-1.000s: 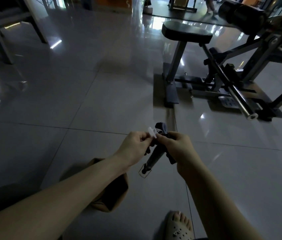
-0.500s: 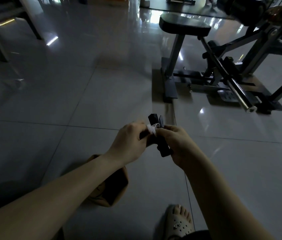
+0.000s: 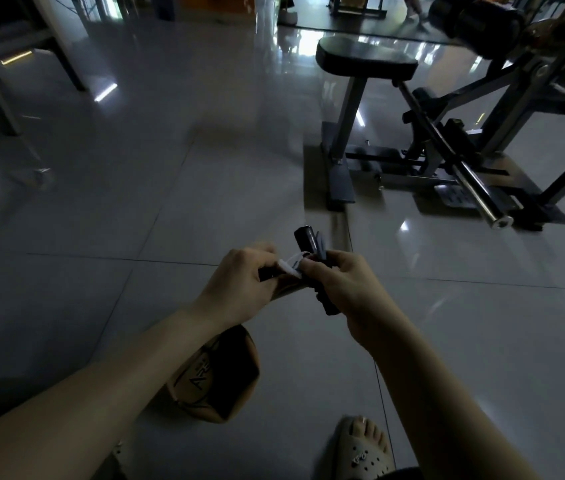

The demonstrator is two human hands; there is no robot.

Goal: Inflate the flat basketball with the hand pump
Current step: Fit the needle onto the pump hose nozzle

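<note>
Our left hand (image 3: 239,282) and right hand (image 3: 347,289) each clamped a grip on one black hand pump (image 3: 307,239). One flat tan basketball (image 3: 218,379) lay on the tiled floor (image 3: 135,202) beneath our left forearm (image 3: 118,368).

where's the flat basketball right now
In the head view the flat basketball lies on the tiled floor, low and centre, just below the left hand and left of the sandalled foot.

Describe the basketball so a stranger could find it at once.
Start at the bench upper right, then drop to the floor nearest the camera. The basketball lies under the left forearm, beside the sandal. It is the only tan, caved-in thing there.
</note>
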